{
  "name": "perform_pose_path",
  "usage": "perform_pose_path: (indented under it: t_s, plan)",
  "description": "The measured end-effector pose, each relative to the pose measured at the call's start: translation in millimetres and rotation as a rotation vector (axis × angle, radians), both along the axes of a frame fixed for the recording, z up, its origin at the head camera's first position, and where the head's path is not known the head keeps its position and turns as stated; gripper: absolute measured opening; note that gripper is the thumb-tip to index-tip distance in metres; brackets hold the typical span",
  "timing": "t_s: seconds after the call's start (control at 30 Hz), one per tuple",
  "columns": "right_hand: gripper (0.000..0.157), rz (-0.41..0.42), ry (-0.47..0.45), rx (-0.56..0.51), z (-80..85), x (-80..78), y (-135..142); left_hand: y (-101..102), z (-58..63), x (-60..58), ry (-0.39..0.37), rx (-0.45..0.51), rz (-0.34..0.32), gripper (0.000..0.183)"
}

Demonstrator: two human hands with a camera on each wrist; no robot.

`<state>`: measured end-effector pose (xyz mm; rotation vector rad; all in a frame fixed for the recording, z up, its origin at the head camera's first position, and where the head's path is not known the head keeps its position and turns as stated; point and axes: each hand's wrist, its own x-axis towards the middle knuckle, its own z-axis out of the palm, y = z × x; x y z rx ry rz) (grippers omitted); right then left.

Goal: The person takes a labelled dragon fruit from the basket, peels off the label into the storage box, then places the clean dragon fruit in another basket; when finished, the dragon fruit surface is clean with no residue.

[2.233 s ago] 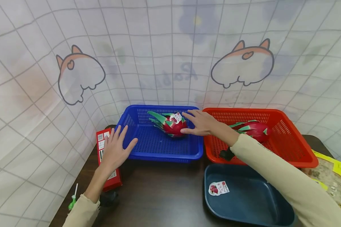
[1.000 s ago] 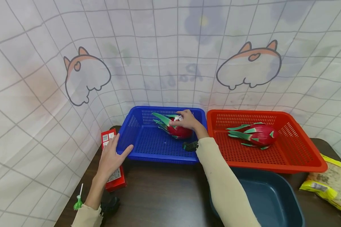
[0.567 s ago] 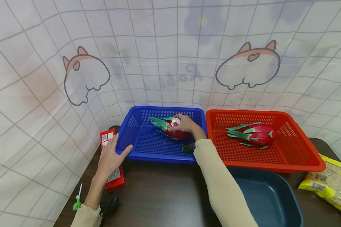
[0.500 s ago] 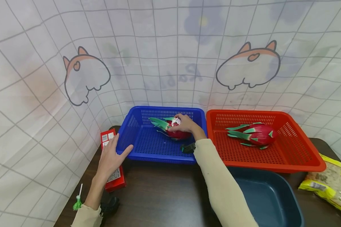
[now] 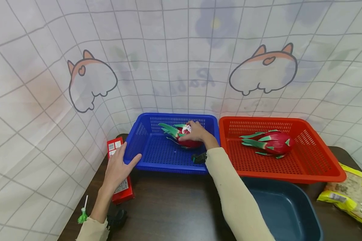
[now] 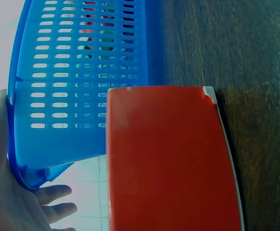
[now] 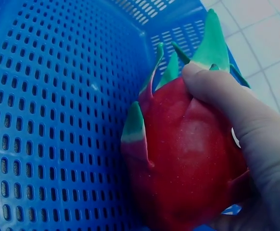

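My right hand [image 5: 198, 133] grips a red dragon fruit [image 5: 189, 144] with green leaf tips, inside the blue basket [image 5: 172, 168]. From the right wrist view, the thumb lies along the fruit's skin near the leaves, and the other fingers are mostly hidden behind it. A white round sticker [image 5: 186, 129] shows on the fruit beside my fingers. At the basket's left front corner is my left hand [image 5: 118, 169], fingers extended and thumb spread. In the left wrist view, its palm lies against the blue rim [image 6: 15, 144], with fingertips reaching past the corner.
A second dragon fruit [image 5: 278, 143] lies in the red basket [image 5: 289, 178]. In front is a dark blue tray [image 5: 277, 207], partly covered by my right sleeve. A red box [image 5: 123, 192] stands under my left hand; a green-wrapped lollipop [image 5: 82, 216] and a yellow bag [image 5: 347, 197] lie at the sides.
My right hand has moved from above the blue basket's right side onto the dragon fruit and taken hold of it. My left hand has come to the basket's corner. The sleeve now covers the tray's sticker.
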<state>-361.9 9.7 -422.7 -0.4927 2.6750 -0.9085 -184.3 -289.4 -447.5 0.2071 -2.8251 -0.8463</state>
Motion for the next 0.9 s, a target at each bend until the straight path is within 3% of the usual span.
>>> perform_pose_path:
  t_s: [0.47, 0.7, 0.9]
  plan:
    - [0.092, 0.073, 0.083, 0.216, 12.3, -7.0, -2, 0, 1.5, -0.5, -0.002, -0.011, -0.007, 0.094]
    - [0.09, 0.085, 0.151, 0.257, 28.2, -4.5, 2, 0, 2.0, 0.5, 0.012, -0.027, -0.008, 0.094]
    - [0.091, 0.167, 0.192, 0.292, 38.2, -1.4, 2, 1, 1.4, 0.4, 0.014, -0.02, -0.005, 0.095]
